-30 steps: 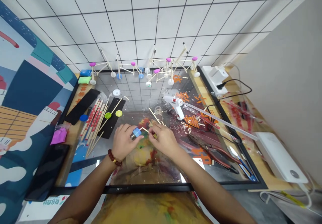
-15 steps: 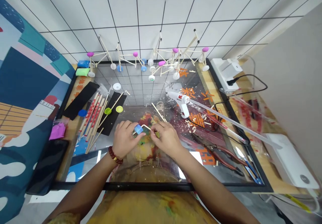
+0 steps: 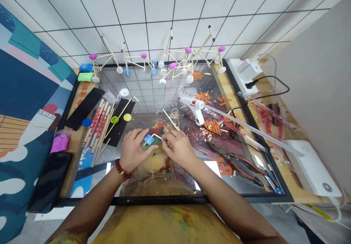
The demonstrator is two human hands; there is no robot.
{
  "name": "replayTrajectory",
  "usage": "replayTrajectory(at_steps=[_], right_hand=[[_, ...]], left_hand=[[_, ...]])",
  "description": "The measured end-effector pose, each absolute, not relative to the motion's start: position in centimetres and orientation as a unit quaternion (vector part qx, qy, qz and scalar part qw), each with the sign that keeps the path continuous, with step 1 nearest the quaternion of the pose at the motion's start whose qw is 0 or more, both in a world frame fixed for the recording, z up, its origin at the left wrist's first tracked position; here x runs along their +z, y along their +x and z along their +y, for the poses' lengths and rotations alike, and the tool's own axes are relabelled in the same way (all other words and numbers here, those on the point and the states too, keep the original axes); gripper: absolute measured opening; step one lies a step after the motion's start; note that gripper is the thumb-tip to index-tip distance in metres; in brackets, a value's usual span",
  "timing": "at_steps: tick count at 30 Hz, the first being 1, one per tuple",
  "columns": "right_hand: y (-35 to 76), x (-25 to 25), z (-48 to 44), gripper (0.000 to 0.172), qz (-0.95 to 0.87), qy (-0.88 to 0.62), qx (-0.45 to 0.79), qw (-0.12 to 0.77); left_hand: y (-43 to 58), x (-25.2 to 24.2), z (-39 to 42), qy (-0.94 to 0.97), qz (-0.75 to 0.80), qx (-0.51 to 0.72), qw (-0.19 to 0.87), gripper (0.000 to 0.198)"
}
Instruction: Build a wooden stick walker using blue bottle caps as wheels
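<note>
My left hand point(image 3: 134, 149) lies at the middle of the table with thumb and fingers apart. Between them, apart from the thumb tip, is a small blue piece point(image 3: 148, 139), with a bit of pale wood showing at its lower left. A thin bent wooden stick point(image 3: 157, 136) runs from beside the blue piece to my right hand point(image 3: 177, 147), whose thumb and fingertips pinch its end. Whether the stick is joined to the blue piece I cannot tell. A longer loose stick point(image 3: 170, 119) lies just beyond my right hand.
Right of my hands stand a white glue gun point(image 3: 195, 109) on its cord and pliers point(image 3: 238, 163) among wood scraps. Wooden sticks point(image 3: 100, 125) and black strips point(image 3: 85, 109) lie at left. Stick figures with round feet point(image 3: 175, 67) line the back; a phone point(image 3: 51, 182) is front left.
My left thumb and fingers have spread apart around the blue piece. My right hand keeps its pinch on the bent stick. The whole view has shifted slightly.
</note>
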State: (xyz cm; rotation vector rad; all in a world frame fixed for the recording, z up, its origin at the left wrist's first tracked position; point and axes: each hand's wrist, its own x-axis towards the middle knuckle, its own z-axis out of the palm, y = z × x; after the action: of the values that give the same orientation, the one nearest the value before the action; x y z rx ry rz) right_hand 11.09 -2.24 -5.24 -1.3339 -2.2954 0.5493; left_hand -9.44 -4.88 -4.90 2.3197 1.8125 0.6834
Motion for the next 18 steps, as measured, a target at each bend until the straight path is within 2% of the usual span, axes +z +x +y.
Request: replayTrajectory(at_steps=[18], right_hand=[[11.14,-4.95,-2.20,0.009,-0.832,-0.482,0.199,0.188]], left_hand=[[-9.44,-4.95,-4.96,0.770,0.586,0.247,0.058,0.051]])
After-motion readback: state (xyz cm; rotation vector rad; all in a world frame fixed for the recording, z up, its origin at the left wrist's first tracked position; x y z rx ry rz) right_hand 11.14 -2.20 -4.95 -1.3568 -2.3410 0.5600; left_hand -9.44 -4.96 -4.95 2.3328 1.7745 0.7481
